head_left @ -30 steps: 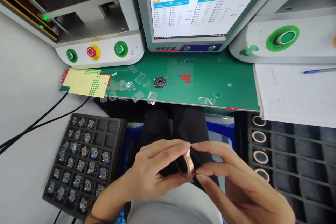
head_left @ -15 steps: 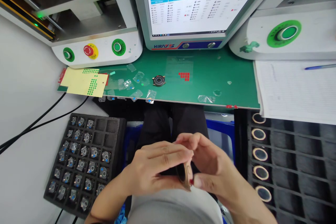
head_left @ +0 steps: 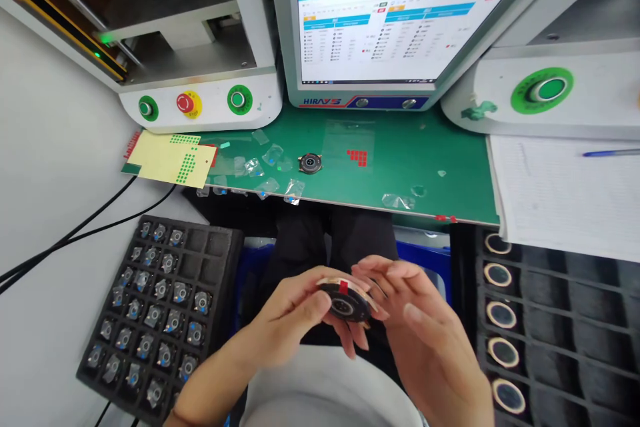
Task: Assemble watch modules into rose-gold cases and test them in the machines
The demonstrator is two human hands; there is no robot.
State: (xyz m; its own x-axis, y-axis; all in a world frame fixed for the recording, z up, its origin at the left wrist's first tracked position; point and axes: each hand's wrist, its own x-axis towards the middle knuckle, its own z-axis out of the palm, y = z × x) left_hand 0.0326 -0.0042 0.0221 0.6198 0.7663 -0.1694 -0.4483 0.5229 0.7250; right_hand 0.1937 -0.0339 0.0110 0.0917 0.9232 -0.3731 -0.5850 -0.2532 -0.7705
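My left hand (head_left: 296,315) is closed on a round smartwatch case (head_left: 349,309), thumb on its near left edge and fingers beneath. The dark back of the case faces up, with a ring-shaped centre and a gold-toned rim. A small red sticker (head_left: 343,287) lies at its far edge. Beside the case, to the right, is my right hand (head_left: 423,323), open with fingers apart. Its fingertips are close to the rim; whether they touch it I cannot tell. On the green bench lies another watch case (head_left: 310,163), back up.
Foam trays stand on both sides: the left tray (head_left: 227,260) holds several film-wrapped watch parts, the right tray (head_left: 553,340) several gold-rimmed watches. On the bench are film scraps (head_left: 399,201), red stickers (head_left: 358,158), a sticker sheet (head_left: 165,155) and papers (head_left: 560,193). Behind stands a monitor (head_left: 380,40).
The watch case has turned from edge-on to back up in my left hand, showing the red sticker. My right hand has moved off it and opened. The camera view has shifted slightly.
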